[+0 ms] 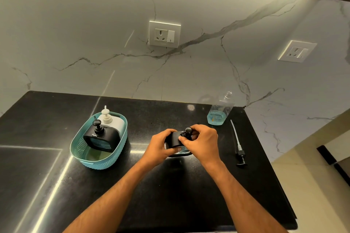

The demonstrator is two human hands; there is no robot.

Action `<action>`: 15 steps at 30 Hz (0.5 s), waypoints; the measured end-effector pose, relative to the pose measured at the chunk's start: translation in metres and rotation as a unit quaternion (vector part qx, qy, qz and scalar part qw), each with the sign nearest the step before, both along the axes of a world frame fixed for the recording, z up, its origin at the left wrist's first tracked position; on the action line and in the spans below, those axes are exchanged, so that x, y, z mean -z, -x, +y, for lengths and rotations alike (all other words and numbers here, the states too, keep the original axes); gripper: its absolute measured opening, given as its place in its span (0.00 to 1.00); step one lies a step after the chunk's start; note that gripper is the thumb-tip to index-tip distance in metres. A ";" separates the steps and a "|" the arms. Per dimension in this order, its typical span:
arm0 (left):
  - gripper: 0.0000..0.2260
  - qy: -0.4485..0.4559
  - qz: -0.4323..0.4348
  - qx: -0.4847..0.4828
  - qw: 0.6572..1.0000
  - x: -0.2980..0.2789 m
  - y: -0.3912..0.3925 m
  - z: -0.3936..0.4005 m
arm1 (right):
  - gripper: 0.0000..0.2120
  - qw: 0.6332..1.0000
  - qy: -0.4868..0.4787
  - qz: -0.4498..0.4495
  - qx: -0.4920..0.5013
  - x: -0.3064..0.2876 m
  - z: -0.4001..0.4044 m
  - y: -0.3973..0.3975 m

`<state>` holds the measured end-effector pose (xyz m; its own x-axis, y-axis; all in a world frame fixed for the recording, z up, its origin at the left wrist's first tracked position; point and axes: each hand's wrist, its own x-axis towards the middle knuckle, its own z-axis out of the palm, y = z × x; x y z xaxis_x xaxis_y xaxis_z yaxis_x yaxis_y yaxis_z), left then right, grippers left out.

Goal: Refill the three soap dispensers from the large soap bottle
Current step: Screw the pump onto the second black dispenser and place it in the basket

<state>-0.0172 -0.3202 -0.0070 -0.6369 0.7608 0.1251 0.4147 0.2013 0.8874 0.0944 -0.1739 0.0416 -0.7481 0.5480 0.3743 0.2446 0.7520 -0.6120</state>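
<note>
On the black counter, a black soap dispenser [175, 139] stands between my hands. My left hand [161, 146] grips its body from the left. My right hand [201, 142] pinches the black pump head [188, 130] on top of it. A second black dispenser [102, 138] and a white dispenser [113, 120] stand in a teal basket [94, 161] to the left. The large clear soap bottle [219, 111] stands uncapped at the back right, with a little blue soap at its bottom. Its long pump [239, 146] lies on the counter to the right.
The black counter [170, 195] ends at a marble wall with two power sockets [164, 34] [297, 51]. The counter's right edge drops off beside the loose pump. A dark cabinet hangs overhead at the top right.
</note>
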 end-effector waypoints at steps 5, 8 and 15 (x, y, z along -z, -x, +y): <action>0.22 -0.005 -0.005 0.009 1.000 -0.002 0.003 0.001 | 0.18 0.999 0.004 -0.009 -0.031 0.000 0.006 -0.002; 0.22 -0.008 -0.011 0.016 1.000 -0.004 0.006 0.000 | 0.22 0.998 0.001 -0.018 -0.059 0.000 0.010 -0.005; 0.23 0.005 -0.026 0.024 0.999 -0.009 0.016 -0.007 | 0.37 0.984 0.001 -0.129 -0.120 0.000 0.031 -0.013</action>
<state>-0.0336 -0.3268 0.0015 -0.6051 0.7915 0.0860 0.3781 0.1906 0.9059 0.1077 -0.1424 0.0420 -0.9264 0.3437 0.1539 0.2070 0.8061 -0.5545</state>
